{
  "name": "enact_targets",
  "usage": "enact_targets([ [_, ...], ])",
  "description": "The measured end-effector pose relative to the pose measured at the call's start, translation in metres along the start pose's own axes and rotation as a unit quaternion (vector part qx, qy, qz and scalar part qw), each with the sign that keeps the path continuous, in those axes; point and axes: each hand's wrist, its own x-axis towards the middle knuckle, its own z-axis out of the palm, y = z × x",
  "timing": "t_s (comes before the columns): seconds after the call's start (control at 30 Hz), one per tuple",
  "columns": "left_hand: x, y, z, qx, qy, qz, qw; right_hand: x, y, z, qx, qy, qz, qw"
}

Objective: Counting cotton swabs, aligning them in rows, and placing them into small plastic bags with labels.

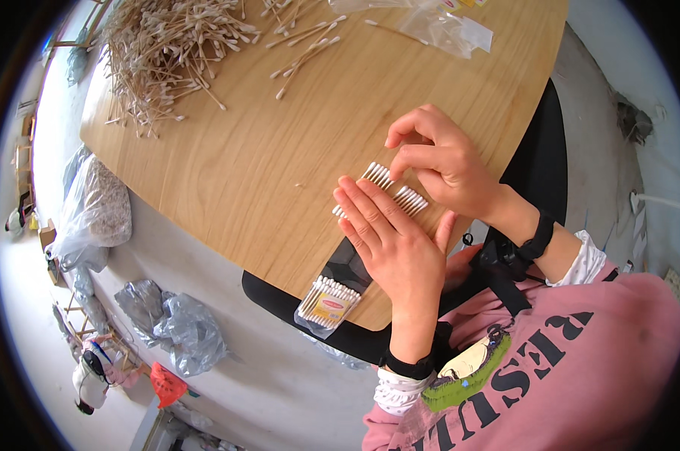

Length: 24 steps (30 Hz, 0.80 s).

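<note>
A small row of cotton swabs point(391, 189) lies flat on the wooden worktop point(280, 143), near its front edge. The left hand point(391, 239) rests open and flat on them, pinning them down; the right hand point(439, 158) pinches its fingertips together on the row's far ends. The swabs look very light, thin and stiff, and likely to roll or scatter, so they seem best gathered as a bundle and squeezed around the middle of the sticks.

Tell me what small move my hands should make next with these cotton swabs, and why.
Probably nudge the stray ends in with the right hand so the row of cotton swabs lines up. The left hand lies flat over the row on the wooden table, and the tips poking out past the fingers look uneven.
</note>
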Motion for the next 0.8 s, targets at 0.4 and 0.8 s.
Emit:
enact_targets([
  [0.4,0.001,0.002,-0.006,0.025,-0.022,-0.001,0.999,-0.019,0.001,-0.029,0.068,-0.07,0.012,0.995],
  [0.8,0.001,0.003,-0.006,0.024,-0.033,-0.005,0.999,-0.022,0.01,-0.025,0.04,-0.082,-0.06,0.994],
])
